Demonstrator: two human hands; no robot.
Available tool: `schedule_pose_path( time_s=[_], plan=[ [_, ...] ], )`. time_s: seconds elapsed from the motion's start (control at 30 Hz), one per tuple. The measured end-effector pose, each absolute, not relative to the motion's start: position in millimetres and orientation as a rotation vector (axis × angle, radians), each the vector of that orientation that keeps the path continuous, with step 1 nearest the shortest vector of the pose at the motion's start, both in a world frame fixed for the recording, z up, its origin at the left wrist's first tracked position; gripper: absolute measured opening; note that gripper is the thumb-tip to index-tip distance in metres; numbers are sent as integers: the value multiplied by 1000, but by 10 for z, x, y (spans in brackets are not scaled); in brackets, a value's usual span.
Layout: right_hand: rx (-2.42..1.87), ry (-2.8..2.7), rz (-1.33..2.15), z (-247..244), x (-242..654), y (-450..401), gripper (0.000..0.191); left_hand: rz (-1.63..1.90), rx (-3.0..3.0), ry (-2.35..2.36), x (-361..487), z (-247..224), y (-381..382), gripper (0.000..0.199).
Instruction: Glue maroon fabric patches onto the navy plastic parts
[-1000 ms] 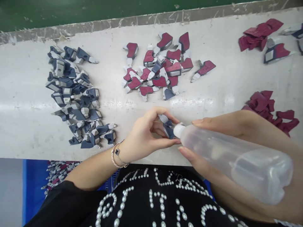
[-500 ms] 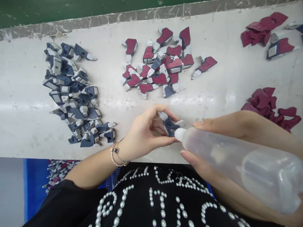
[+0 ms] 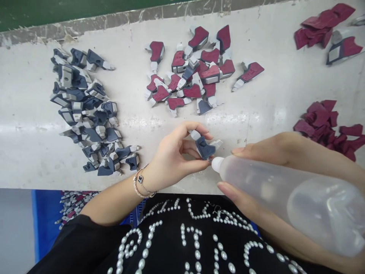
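At its three o'clock side, the half-curled left hand (image 3: 173, 156) pinches a blue-gray part (image 3: 204, 148); toward four o'clock lies a bottle (image 3: 265, 186), gripped by the right hand (image 3: 288, 150).

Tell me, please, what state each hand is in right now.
Left hand: closed, holding a blue-and-grey part.
Right hand: closed, holding a translucent bottle.
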State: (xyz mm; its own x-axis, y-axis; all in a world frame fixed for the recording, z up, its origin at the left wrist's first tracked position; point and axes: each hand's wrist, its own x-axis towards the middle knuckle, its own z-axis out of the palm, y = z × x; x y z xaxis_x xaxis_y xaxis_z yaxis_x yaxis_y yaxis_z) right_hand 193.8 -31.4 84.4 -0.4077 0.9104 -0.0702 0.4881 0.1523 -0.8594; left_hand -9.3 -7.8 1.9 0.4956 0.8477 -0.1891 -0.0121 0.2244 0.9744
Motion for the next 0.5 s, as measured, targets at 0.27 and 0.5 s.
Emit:
schedule_pose_path(
  time_s=[0.27,0.5],
  plan=[
    [-1393,-1832,1264,813,1937,-277,30,670,1220,830,-102,-7,-105,48],
    [-1313,-1916,1190,836,1931,-310,22,720,1291,904,-123,-10,-92,48]
  ],
)
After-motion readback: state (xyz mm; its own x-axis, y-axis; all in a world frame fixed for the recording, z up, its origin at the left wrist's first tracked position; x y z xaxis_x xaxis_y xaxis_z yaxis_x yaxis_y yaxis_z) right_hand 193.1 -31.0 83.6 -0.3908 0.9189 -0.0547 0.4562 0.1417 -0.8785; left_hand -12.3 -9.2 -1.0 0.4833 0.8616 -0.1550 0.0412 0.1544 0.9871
